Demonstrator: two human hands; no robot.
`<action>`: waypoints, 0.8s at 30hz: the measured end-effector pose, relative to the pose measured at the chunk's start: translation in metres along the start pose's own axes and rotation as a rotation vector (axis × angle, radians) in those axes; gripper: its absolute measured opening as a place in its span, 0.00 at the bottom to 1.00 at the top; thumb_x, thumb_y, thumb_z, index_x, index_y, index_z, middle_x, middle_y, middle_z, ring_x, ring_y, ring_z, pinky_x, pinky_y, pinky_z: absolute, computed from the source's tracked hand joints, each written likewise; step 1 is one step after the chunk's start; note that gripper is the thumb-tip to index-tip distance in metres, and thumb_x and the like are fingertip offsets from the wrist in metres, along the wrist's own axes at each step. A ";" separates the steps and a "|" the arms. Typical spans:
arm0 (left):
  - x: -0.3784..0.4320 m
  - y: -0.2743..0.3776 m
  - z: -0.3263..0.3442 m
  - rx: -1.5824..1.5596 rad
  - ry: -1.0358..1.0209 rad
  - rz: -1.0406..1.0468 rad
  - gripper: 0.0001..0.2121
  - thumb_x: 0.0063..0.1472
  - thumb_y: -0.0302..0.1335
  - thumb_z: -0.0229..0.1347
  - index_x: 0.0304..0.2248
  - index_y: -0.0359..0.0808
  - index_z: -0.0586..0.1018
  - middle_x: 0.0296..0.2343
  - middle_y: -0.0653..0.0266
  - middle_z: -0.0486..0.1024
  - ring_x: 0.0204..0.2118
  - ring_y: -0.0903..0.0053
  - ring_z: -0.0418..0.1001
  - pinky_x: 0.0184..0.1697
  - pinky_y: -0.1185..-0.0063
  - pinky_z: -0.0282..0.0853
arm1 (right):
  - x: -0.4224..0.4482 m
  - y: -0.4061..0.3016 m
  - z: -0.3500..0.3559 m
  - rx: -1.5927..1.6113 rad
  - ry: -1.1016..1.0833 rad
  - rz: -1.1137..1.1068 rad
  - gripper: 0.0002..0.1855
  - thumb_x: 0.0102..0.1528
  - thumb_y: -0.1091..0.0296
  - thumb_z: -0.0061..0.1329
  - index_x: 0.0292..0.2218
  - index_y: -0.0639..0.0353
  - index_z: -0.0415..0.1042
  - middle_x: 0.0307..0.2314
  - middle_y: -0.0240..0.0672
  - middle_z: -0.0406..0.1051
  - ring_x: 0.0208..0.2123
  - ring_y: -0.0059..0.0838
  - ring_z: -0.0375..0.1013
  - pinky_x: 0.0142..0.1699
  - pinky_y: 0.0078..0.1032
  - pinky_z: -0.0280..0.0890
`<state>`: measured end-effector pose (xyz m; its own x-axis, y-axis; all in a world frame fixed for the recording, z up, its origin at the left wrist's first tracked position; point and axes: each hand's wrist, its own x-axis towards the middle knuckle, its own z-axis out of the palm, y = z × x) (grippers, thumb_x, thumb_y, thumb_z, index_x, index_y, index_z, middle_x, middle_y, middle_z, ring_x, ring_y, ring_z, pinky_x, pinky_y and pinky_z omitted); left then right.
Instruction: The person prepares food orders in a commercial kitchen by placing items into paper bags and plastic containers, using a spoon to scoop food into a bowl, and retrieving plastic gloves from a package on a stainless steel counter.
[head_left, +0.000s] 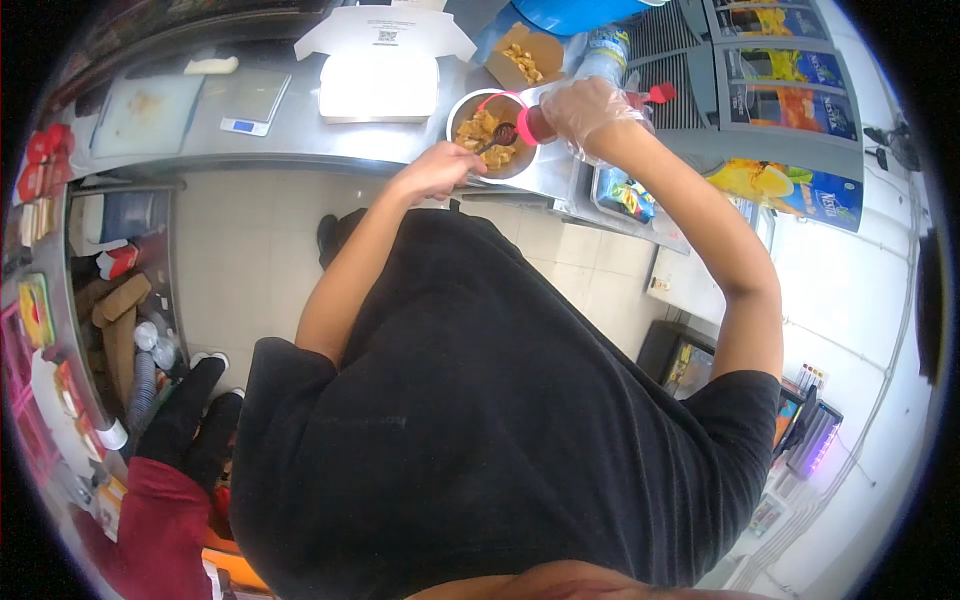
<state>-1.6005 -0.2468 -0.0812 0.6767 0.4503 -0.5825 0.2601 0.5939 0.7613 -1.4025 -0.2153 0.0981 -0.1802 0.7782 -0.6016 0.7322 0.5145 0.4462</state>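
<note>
My left hand (442, 172) grips the handle of a dark measuring spoon (504, 135), whose bowl holds dark red powder or sauce. The spoon is over a round metal bowl (531, 166) of golden-brown food pieces (474, 132). At the bowl's right, my right hand (589, 112), in a clear plastic glove, is shut on a jar (541, 126) with a pink rim. The jar lies tilted, its mouth towards the spoon. A pink ring-like lid or strap (501, 97) reaches over the bowl's back edge. Behind the bowl stands an open kraft paper box (553, 56) with similar pieces.
Left of the bowl are a white carton (379, 88), a digital scale (255, 97) and a cutting board (146, 116) on the steel counter (300, 135). A tray of packets (626, 195) and a drink dispenser (787, 161) stand right. A person in dark red (165, 517) is at lower left.
</note>
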 end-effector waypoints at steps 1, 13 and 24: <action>-0.001 0.001 0.000 0.003 -0.002 -0.005 0.17 0.71 0.34 0.47 0.47 0.31 0.80 0.20 0.77 0.57 0.15 0.89 0.49 0.17 0.82 0.44 | 0.001 0.002 0.001 0.003 0.001 -0.001 0.07 0.56 0.69 0.56 0.36 0.56 0.82 0.36 0.41 0.81 0.41 0.41 0.81 0.44 0.34 0.75; 0.005 -0.002 -0.002 -0.004 -0.018 0.008 0.17 0.71 0.34 0.47 0.47 0.31 0.80 0.20 0.78 0.57 0.15 0.89 0.49 0.17 0.82 0.43 | 0.000 0.001 -0.002 -0.003 -0.015 0.033 0.10 0.56 0.70 0.55 0.39 0.47 0.83 0.37 0.39 0.81 0.41 0.41 0.81 0.45 0.35 0.75; 0.003 0.002 -0.006 0.000 -0.007 0.003 0.16 0.69 0.33 0.47 0.45 0.31 0.81 0.19 0.77 0.58 0.15 0.89 0.51 0.17 0.82 0.46 | 0.002 0.000 0.006 0.035 0.012 0.019 0.08 0.56 0.68 0.55 0.37 0.52 0.83 0.36 0.41 0.81 0.41 0.41 0.81 0.45 0.35 0.75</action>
<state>-1.6016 -0.2404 -0.0833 0.6824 0.4475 -0.5779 0.2581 0.5922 0.7633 -1.3987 -0.2157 0.0935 -0.1740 0.7921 -0.5851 0.7583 0.4868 0.4336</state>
